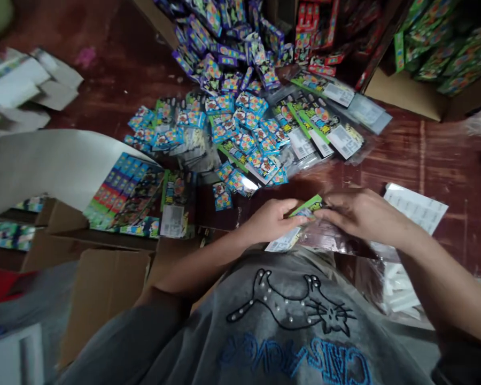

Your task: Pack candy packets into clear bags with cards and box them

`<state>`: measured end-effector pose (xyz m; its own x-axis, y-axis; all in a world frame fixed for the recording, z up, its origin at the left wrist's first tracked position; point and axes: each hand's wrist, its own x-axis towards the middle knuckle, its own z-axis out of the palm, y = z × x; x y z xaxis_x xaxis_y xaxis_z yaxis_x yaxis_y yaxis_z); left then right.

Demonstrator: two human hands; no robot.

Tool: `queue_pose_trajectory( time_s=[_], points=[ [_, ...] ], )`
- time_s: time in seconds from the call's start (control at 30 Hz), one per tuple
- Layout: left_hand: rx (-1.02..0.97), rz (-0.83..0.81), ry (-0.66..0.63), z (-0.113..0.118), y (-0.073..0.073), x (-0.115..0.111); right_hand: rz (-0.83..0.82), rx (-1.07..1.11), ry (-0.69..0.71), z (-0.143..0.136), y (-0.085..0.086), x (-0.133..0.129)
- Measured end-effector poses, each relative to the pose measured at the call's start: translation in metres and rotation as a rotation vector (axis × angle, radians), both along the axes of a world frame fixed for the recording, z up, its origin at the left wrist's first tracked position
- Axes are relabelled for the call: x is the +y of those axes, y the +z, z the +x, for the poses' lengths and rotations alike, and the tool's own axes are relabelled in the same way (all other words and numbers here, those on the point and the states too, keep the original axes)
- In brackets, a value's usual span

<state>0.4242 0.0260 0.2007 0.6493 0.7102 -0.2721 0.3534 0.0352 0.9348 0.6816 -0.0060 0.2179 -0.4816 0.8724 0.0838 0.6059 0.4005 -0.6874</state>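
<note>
My left hand (274, 220) is closed on a printed packet (285, 240) with a bright green edge and a white label. The packet is tilted in front of my belly. My right hand (356, 214) pinches at the packet's right end; its fingertips are close to those of my left hand, and clear plastic seems to hang below them. Just beyond my hands lie small blue printed boxes (244, 141) in a loose pile. Similar green-edged packets with white barcode labels (347, 140) lie in clear plastic to the right of that pile.
Purple boxes (228, 48), red boxes (310, 40) and green packs (452, 48) fill the back. At the left are a carton (104, 299), colourful strips (120, 190) and white flattened boxes (32, 80). A label sheet (417, 206) lies right on the reddish table (436, 155).
</note>
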Motion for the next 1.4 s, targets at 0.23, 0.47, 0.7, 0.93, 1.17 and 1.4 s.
queue_pose_trajectory(
  time_s=[0.23,0.47,0.7,0.93,1.17,1.4],
  points=[
    [-0.011,-0.058,0.093,-0.011,-0.004,-0.006,-0.001,0.241,-0.061,0.0,0.002,-0.001],
    [0.0,0.188,0.387,0.005,-0.031,-0.014,-0.226,0.322,-0.639,-0.077,-0.058,-0.039],
    [0.225,0.649,0.258,0.001,-0.021,0.014,-0.217,-0.07,-0.897,-0.062,-0.091,-0.038],
    [0.812,0.988,0.12,0.016,0.033,0.14,-0.279,-0.291,-0.867,-0.063,-0.082,-0.014],
    [0.861,0.998,-0.027,0.022,0.043,0.175,-0.001,-0.411,-0.804,-0.031,-0.044,0.003],
    [0.684,0.865,0.153,0.021,0.063,0.191,0.427,-0.255,-0.642,0.035,-0.001,0.197]
  ],
)
